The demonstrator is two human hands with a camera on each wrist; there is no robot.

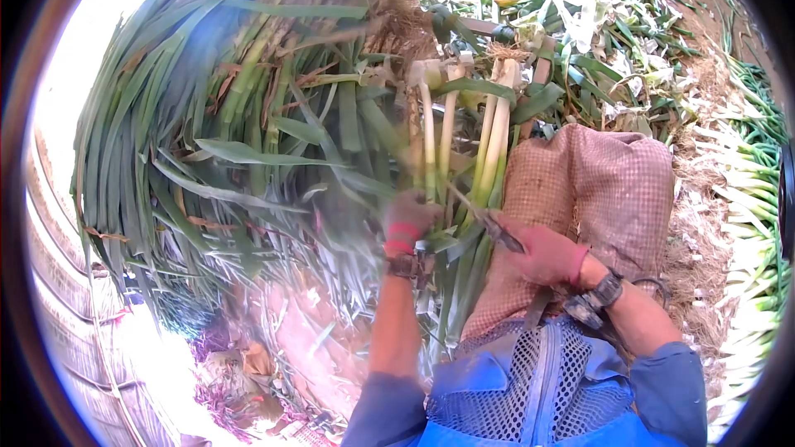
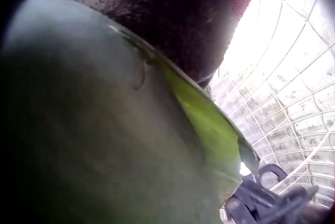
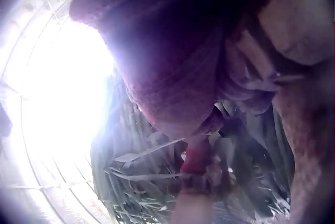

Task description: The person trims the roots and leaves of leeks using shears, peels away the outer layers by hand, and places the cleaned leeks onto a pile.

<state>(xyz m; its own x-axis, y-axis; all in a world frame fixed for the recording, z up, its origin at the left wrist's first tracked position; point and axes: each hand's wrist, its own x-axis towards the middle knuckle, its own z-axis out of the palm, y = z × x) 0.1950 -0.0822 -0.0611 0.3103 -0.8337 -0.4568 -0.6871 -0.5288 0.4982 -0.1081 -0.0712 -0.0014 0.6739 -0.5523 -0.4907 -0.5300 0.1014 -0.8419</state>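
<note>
In the head view, my gloved left hand [image 1: 410, 219] grips leeks [image 1: 429, 145], their trimmed pale ends pointing away from me; its fingers are blurred there. My gloved right hand [image 1: 542, 255] holds a knife [image 1: 497, 230] by its dark handle, the thin blade reaching toward the leek stalks beside the left hand. More white-stemmed leeks [image 1: 494, 128] lie just right of the gripped ones. A broad green leaf [image 2: 131, 124] fills much of the left wrist view under the dark glove. The right wrist view shows the right glove [image 3: 162, 72] above the left wrist's red cuff [image 3: 196, 158].
A tall heap of leeks [image 1: 224, 108] stands on the left. Checked cloth [image 1: 621, 182] covers my knees. Leaf scraps [image 1: 571, 8] litter the ground ahead, and a row of leeks [image 1: 745, 232] lies along the right. Translucent ribbed sheeting [image 1: 54, 281] rises at far left.
</note>
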